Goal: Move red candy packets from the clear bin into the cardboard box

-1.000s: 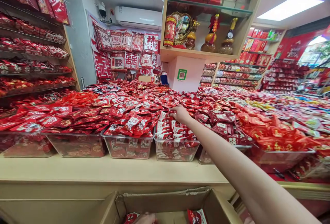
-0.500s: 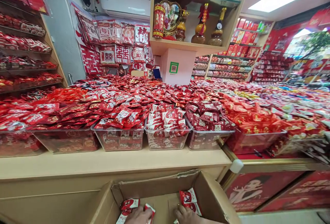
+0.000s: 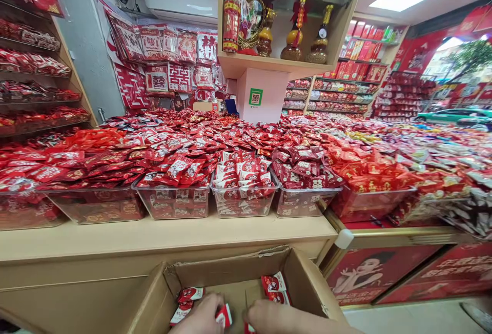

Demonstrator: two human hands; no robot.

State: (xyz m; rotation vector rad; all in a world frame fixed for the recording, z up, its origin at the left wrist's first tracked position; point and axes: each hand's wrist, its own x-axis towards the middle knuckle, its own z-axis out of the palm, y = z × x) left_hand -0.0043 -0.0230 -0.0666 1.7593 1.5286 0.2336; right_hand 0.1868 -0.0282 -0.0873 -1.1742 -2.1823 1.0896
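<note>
Both hands are low inside an open cardboard box (image 3: 226,267) at the bottom of the view. My left hand (image 3: 207,313) has its fingers curled around a small red-and-white packet (image 3: 224,316). Other red-and-white packets (image 3: 190,294) lie against the box's left side, beside that hand. My right hand (image 3: 269,315) is closed, fingers pointing down and left. A sliver of a red packet (image 3: 249,329) shows beneath its fingertips, mostly hidden. Just beyond this hand, red-and-white packets (image 3: 274,284) lie near the box's right wall.
A wooden counter ledge (image 3: 115,239) runs behind the box. On it stand clear plastic bins (image 3: 243,203) heaped with red packets. A white corner guard (image 3: 344,239) sticks out at the counter's right end. A display cabinet (image 3: 265,62) rises above the heaps.
My right hand has shifted left and lower, with more forearm showing. My left hand has moved slightly right, still at the packet. The whole view has shifted a little.
</note>
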